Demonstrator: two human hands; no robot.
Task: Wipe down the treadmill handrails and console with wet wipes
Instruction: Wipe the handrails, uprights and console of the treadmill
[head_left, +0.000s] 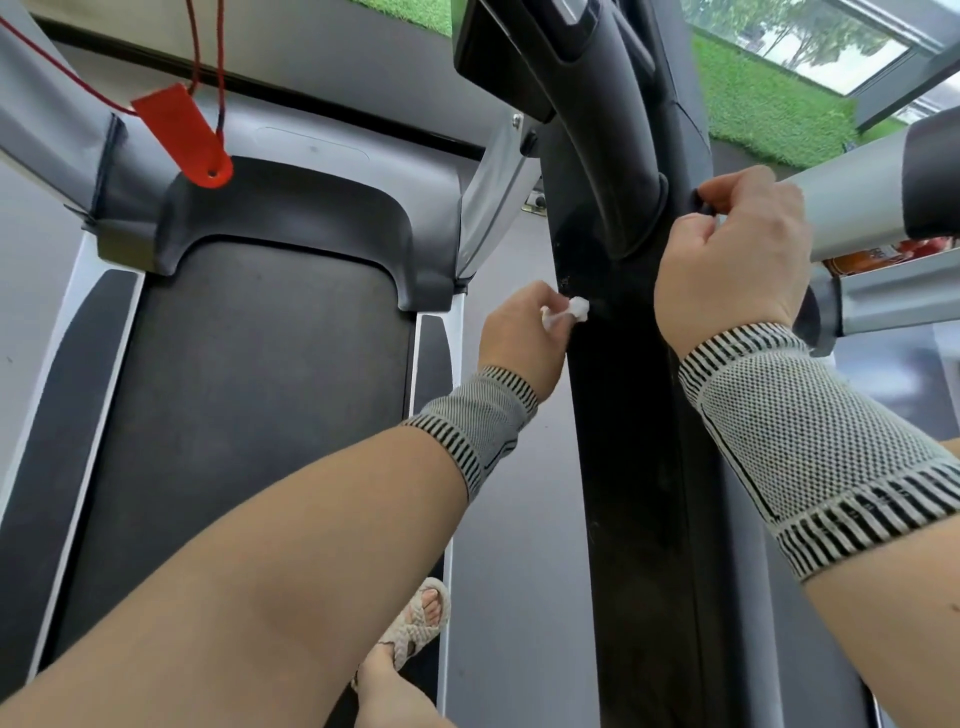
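Step in hand: wiping the black handrail (639, 415). Left hand (524, 332) pinches the wet wipe (576, 309) against its left edge; right hand (737, 254), fingers curled, grips the rail's right side. Next, likely: draw wipe nearer along rail

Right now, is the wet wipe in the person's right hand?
No, the left hand pinches the white wipe against the black handrail; the right hand grips its far edge.

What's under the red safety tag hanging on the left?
Below the red tag sits the dark motor cover, then the running belt. The tag hangs free on its cord; the patch of cover directly behind it is hidden.
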